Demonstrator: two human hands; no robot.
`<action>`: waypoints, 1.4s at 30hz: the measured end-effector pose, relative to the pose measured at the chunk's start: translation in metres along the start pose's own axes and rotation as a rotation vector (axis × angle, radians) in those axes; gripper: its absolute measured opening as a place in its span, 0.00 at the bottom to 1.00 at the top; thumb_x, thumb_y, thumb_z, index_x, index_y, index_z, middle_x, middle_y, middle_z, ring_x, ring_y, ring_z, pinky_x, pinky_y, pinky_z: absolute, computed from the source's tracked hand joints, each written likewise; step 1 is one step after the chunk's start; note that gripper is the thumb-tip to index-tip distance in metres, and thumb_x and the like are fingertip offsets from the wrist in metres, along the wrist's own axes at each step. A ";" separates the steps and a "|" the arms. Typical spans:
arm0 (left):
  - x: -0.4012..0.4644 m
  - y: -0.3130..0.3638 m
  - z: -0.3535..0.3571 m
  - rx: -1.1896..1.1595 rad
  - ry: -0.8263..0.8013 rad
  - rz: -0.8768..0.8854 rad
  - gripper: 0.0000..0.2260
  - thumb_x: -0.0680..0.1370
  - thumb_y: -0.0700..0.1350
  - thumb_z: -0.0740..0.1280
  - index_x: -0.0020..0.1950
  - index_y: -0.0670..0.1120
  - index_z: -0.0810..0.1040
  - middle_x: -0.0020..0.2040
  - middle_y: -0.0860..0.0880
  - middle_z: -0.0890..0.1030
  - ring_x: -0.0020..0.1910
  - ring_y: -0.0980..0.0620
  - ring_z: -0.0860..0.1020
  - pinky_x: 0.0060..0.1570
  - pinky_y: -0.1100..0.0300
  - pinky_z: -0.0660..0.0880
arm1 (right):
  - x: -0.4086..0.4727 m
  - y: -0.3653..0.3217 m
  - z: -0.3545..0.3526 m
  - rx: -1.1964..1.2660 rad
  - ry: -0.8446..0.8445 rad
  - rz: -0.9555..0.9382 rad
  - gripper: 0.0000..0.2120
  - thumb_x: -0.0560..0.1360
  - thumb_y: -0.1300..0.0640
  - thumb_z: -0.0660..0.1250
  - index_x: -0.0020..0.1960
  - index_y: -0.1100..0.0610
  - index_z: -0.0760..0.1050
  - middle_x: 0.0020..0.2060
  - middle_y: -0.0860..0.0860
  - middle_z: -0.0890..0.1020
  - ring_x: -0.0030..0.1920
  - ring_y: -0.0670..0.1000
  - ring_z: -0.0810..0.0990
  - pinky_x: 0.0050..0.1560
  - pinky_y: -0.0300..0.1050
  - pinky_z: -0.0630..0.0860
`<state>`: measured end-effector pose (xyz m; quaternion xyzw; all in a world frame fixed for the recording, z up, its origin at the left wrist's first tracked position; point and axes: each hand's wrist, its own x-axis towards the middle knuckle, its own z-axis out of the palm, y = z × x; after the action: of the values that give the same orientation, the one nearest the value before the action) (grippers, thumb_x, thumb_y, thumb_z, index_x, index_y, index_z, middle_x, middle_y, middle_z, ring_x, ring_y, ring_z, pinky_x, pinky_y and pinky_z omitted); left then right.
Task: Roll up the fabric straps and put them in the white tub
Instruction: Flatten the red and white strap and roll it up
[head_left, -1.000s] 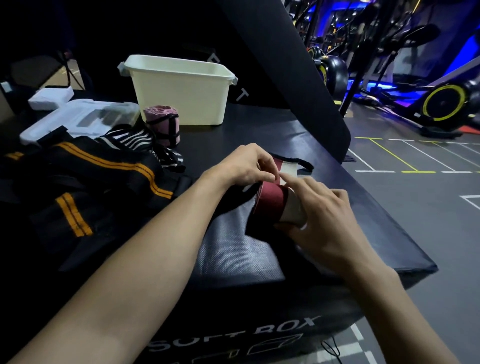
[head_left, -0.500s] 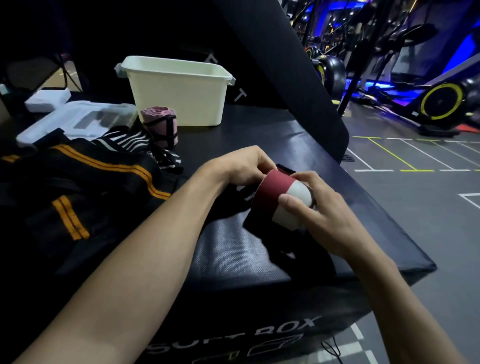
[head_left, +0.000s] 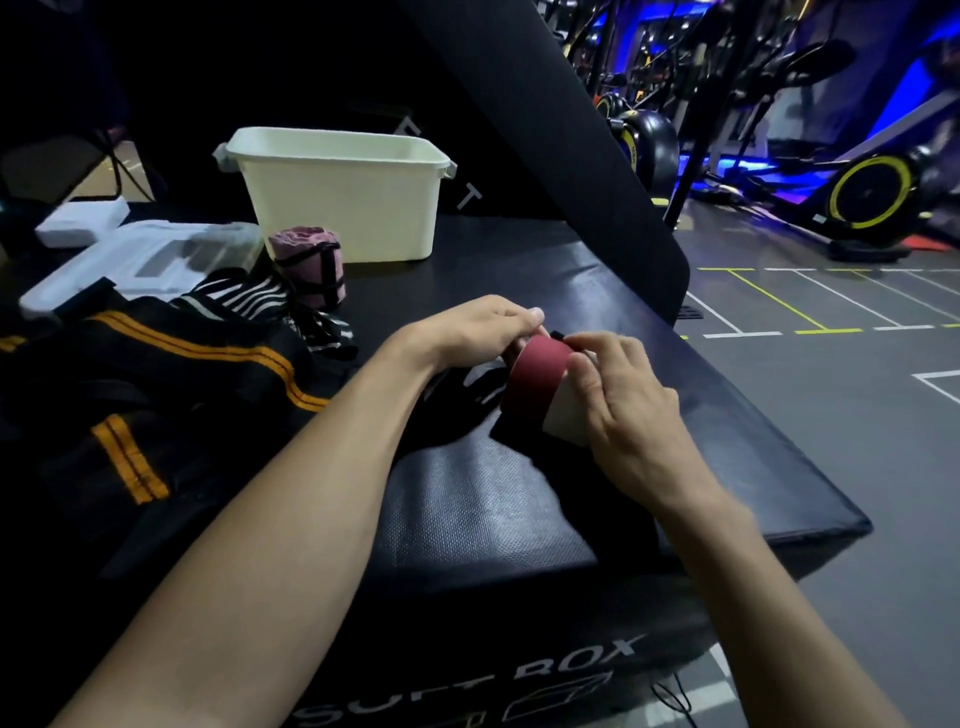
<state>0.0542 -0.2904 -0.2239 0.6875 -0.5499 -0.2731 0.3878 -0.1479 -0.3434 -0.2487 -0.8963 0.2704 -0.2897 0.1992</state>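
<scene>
A red and white fabric strap (head_left: 537, 382) is wound into a thick roll above the black padded box (head_left: 498, 519). My left hand (head_left: 480, 327) grips the roll's left end and my right hand (head_left: 618, 395) wraps over its right side, thumb pressing the top. The white tub (head_left: 343, 195) stands at the back of the box, its inside hidden. A rolled pink strap (head_left: 309, 265) stands upright just in front of the tub's left corner. Black straps with orange stripes (head_left: 156, 374) and a black-and-white striped strap (head_left: 249, 301) lie unrolled at the left.
White plastic cases (head_left: 135, 260) lie at the back left. A tall black padded panel (head_left: 545, 130) leans behind the box. The box's right edge drops to the gym floor (head_left: 831, 415), where exercise bikes (head_left: 872, 197) stand.
The flat tail of the red and white strap has been wound onto the roll. My right hand moved from the roll's end to cover its side and top.
</scene>
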 end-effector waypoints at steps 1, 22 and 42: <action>0.000 0.001 0.000 -0.002 -0.003 -0.004 0.20 0.88 0.48 0.55 0.58 0.38 0.84 0.56 0.38 0.85 0.49 0.54 0.82 0.54 0.65 0.76 | 0.000 0.000 0.001 -0.085 -0.012 -0.013 0.22 0.80 0.35 0.55 0.69 0.42 0.67 0.64 0.44 0.68 0.64 0.49 0.69 0.58 0.51 0.61; -0.014 0.030 0.014 -0.118 -0.067 0.250 0.16 0.75 0.41 0.78 0.61 0.46 0.81 0.46 0.44 0.86 0.43 0.44 0.82 0.55 0.50 0.78 | -0.012 0.037 -0.031 0.814 0.037 0.276 0.26 0.68 0.35 0.70 0.52 0.56 0.80 0.42 0.52 0.82 0.42 0.49 0.80 0.43 0.47 0.77; -0.008 0.042 0.047 -0.217 -0.083 0.359 0.17 0.77 0.42 0.74 0.66 0.44 0.79 0.52 0.42 0.79 0.54 0.53 0.77 0.53 0.58 0.75 | -0.023 0.043 -0.044 1.303 0.015 0.349 0.29 0.70 0.46 0.67 0.63 0.63 0.80 0.58 0.65 0.83 0.54 0.60 0.82 0.52 0.53 0.78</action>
<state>-0.0079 -0.2976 -0.2150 0.5208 -0.6465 -0.2853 0.4790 -0.2076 -0.3719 -0.2476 -0.5342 0.1829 -0.3634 0.7410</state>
